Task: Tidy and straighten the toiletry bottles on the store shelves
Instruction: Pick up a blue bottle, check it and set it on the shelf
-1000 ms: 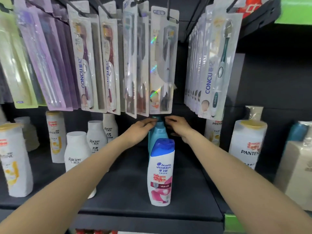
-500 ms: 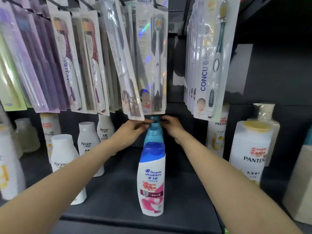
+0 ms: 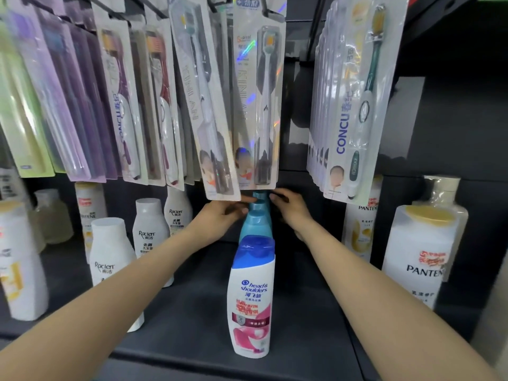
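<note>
Nearest you, low in the centre of the frame, the Head & Shoulders bottle (image 3: pixel 251 298) stood upright at the front of the dark shelf (image 3: pixel 176 325), its long axis vertical, blue cap up and label facing you; it headed a single file that ran straight back toward the middle of the picture; behind it the teal bottles (image 3: pixel 255 229) also stood upright, caps up, their labels hidden from you. Both your forearms passed either side of that front bottle, and I judged that the main risk; a forearm swinging inward would likely have knocked it forward off the shelf edge, since it stood close to the lip.

Further back, at mid-frame, your left hand (image 3: pixel 220 215) had its fingers curled against the left of the rearmost teal caps and your right hand (image 3: pixel 288 207) curved in from the other side; whether they truly gripped or only pressed I could not tell, as the hanging cards hid the fingertips. A sideways shove there could have toppled the tall, narrow row like dominoes. Just above your knuckles the toothbrush packs (image 3: pixel 255 105) hung low; lifting your hands would probably have snagged and swung them.
</note>
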The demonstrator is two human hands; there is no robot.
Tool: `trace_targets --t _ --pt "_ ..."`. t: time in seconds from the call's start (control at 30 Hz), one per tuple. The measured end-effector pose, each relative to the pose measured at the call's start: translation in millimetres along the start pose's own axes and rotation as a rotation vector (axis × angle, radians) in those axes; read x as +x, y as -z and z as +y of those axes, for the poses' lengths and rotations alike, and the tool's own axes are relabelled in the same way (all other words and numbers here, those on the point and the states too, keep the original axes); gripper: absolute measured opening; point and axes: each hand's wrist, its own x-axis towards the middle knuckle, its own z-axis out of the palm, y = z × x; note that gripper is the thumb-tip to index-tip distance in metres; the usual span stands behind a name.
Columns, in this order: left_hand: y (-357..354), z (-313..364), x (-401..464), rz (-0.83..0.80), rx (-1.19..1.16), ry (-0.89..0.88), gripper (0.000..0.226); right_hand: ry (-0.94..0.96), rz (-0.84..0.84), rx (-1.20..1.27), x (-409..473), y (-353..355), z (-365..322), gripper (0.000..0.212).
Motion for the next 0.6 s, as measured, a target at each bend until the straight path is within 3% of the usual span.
trace_targets --t 0.17,0.23,0.4,0.6 --pt "1 2 -4 -0.027 0.022 0.004 0.034 -0.015 -0.053 0.069 -1 3 -3 0.043" --pt "1 3 -4 -0.027 0.016 -0.005 0.031 -0.012 -0.085 0.051 -1 -1 -3 0.041" --pt "0 3 -2 -0.018 0.011 -0.016 0.048 0.014 -0.082 0.017 0 -7 -4 0.033" --pt "-2 7 -5 -0.013 -0.005 0.0 0.041 0.015 -0.01 -0.041 -4 3 2 0.03"
